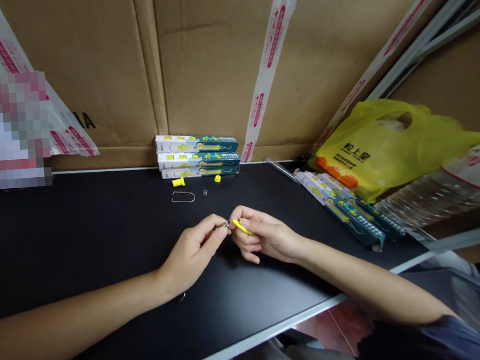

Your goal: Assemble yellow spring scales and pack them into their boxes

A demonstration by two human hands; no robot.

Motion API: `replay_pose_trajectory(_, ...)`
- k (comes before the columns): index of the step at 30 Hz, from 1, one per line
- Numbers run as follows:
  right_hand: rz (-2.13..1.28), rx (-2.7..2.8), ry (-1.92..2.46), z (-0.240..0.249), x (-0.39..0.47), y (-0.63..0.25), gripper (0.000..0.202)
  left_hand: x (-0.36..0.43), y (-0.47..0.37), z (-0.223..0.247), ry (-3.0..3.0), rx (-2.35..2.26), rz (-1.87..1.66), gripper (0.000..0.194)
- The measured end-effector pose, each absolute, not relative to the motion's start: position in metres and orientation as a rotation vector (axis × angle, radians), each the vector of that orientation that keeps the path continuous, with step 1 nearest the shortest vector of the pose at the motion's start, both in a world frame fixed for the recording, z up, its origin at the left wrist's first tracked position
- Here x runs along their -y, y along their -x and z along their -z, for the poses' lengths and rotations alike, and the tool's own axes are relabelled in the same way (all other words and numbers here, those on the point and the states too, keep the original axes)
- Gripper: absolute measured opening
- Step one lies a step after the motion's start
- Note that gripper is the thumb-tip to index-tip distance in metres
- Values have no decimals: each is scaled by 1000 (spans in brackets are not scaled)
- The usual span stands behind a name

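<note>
My left hand pinches a small metal piece between thumb and fingertips, over the black table. Close against it, my right hand grips a thin yellow plastic piece. The two pieces meet or nearly meet; fingertips hide the join. Beyond the hands lie a yellow plug, a smaller yellow cap, a U-shaped wire and a little spring. Part of a curved wire shows beside my left wrist.
Several printed boxes are stacked against the cardboard wall. More boxes, a metal spring, a yellow bag and a plastic bottle lie at the right. The table's metal edge runs in front.
</note>
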State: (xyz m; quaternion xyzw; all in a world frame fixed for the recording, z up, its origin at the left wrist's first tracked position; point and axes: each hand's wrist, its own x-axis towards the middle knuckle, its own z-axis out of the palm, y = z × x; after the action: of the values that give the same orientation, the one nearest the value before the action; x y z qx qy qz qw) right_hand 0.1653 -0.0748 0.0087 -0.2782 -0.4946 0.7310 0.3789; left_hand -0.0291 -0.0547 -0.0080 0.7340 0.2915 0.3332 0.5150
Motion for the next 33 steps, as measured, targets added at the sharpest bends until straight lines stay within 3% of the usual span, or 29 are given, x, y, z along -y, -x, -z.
replay_pose_trajectory(15,-1883,1345,751,-4,74,-166,21,56,29,6,-1900,-708,-811,26)
replay_pose_trajectory(25,-1372,1737,1034,-9,81,-172,30,57,30,5,-2004,-734,-781,23)
replay_pose_trajectory(33,-1665,1684,921,-10,78,-174,30,59,32,7,-2081,-695,-747,22)
